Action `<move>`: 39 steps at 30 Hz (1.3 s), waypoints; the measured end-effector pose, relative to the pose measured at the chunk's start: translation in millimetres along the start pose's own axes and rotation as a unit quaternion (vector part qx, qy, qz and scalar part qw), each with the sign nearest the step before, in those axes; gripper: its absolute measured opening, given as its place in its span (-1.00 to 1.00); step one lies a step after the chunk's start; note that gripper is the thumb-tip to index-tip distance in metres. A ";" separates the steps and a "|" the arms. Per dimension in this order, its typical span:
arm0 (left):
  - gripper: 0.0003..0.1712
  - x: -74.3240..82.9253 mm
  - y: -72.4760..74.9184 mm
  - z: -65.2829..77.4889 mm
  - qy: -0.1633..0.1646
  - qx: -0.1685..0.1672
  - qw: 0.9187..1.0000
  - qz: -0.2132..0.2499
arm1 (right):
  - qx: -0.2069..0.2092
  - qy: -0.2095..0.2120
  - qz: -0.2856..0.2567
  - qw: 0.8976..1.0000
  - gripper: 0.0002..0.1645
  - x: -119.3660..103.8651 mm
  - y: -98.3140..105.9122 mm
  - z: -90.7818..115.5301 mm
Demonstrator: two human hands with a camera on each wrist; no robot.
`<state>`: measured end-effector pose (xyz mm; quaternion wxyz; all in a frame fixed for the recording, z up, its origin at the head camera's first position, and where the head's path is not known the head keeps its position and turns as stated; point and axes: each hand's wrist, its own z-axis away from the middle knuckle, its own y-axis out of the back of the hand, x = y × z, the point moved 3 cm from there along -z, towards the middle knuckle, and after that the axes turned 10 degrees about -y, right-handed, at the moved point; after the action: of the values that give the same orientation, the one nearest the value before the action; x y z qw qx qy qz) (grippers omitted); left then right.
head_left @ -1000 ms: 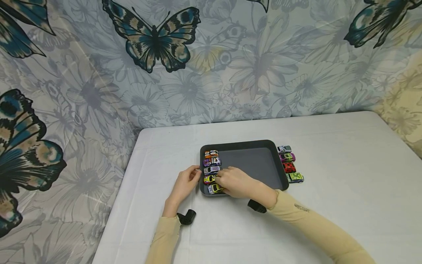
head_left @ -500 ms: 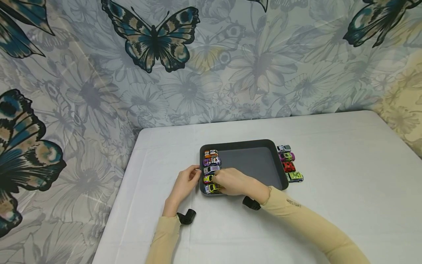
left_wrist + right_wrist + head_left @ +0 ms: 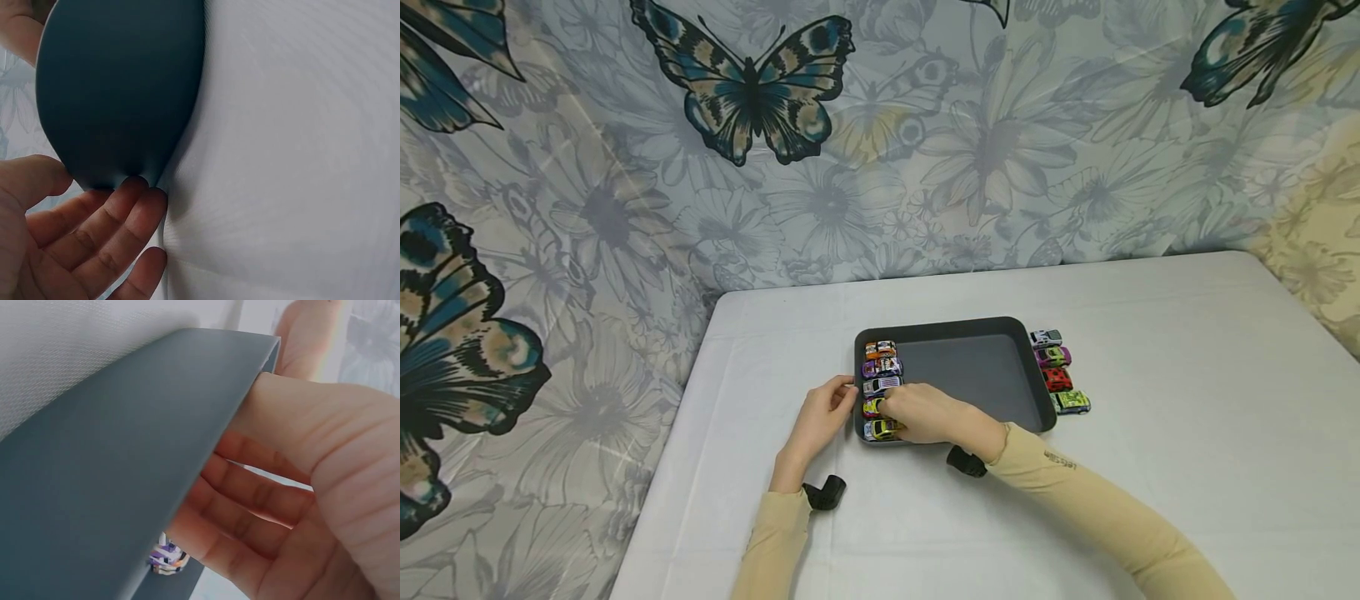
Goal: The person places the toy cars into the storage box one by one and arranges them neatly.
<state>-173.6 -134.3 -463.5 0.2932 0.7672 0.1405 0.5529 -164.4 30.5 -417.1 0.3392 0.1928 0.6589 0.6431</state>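
A dark grey rectangular tray (image 3: 973, 362) lies on the table, with several toy cars lined up along its left side. My right hand (image 3: 928, 414) reaches over the front wall and holds the yellow toy car (image 3: 878, 429) at the front-left corner, its fingers hiding the car's right end. Directly behind is another yellow toy car (image 3: 872, 407), partly covered by that hand. My left hand (image 3: 822, 415) touches the tray's left wall from outside; the left wrist view shows its bent fingertips (image 3: 150, 203) against the wall and the thumb at the rim.
Farther back in the row are a silver striped car (image 3: 882, 386), a purple car (image 3: 882, 367) and an orange car (image 3: 880, 349). Outside the tray's right wall stand several more cars, including a red one (image 3: 1057, 380) and a green one (image 3: 1072, 402). White cloth (image 3: 760, 350) covers the table.
My right hand has slid a little to the left with the front yellow toy car, bringing it into line with the row. My left hand stays in place at the tray.
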 end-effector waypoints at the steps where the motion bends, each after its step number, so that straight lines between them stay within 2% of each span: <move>1: -0.67 0.0 0.0 0.0 -0.001 0.000 1.000 0.000 | 0.000 0.001 0.001 1.000 -0.84 -0.4 0.1 -0.1; 12: -0.68 0.2 0.2 0.2 -0.003 0.004 1.000 0.003 | 0.007 0.003 0.030 1.000 -0.88 -1.9 -3.6 -2.4; 17: -0.67 -0.2 0.0 0.2 -0.001 0.003 1.000 -0.001 | 0.001 -0.007 0.047 0.999 -0.85 -2.2 -4.1 -2.6; 25: -0.67 -1.2 -0.5 0.3 -0.001 0.002 1.000 0.001 | 0.019 -0.004 0.088 0.996 -0.80 -3.5 -3.4 -1.0; 33: -0.68 -1.3 -0.8 0.4 -0.004 0.003 1.000 0.003 | 0.019 -0.006 0.089 0.996 -0.83 -5.0 1.3 1.6; 39: -0.68 -0.9 -0.5 0.2 -0.001 0.004 1.000 0.005 | 0.035 0.004 0.097 0.995 -0.86 -3.3 6.9 8.0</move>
<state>-173.6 -134.4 -464.5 0.2881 0.7697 0.1383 0.5527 -157.8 34.7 -409.2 0.2660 0.2651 0.6603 0.6504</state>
